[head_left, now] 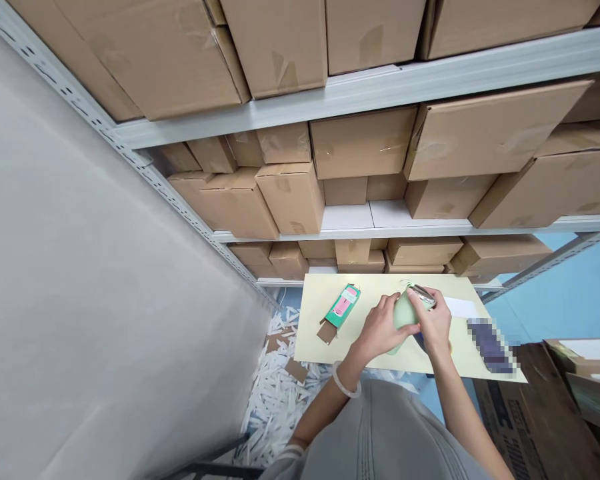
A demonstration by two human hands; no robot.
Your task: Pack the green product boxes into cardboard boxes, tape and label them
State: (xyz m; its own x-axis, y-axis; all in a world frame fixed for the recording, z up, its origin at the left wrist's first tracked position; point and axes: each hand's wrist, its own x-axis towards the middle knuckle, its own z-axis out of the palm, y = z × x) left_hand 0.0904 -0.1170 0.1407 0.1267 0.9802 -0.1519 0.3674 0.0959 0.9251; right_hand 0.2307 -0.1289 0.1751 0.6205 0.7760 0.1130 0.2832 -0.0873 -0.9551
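My left hand (380, 328) is closed round the left side of a pale green item (404, 313) that looks like a soft phone case, above the pale yellow table (370, 347). From the other side my right hand (437, 325) grips the same item, its thumb pressed on the front. A shiny silver-edged piece (422, 295) shows at the top by my right fingers; whether it is part of the green item I cannot tell. Left of my hands lies a green and pink box (344, 305) with its brown end flap open.
A pixelated dark rectangular object (492, 345) and a white sheet (460, 307) lie on the table's right side. Shelves (300, 237) of cardboard boxes rise behind. White paper strips (275, 400) cover the floor at left, beside a grey wall (105, 300). Brown cartons (525, 413) stand at right.
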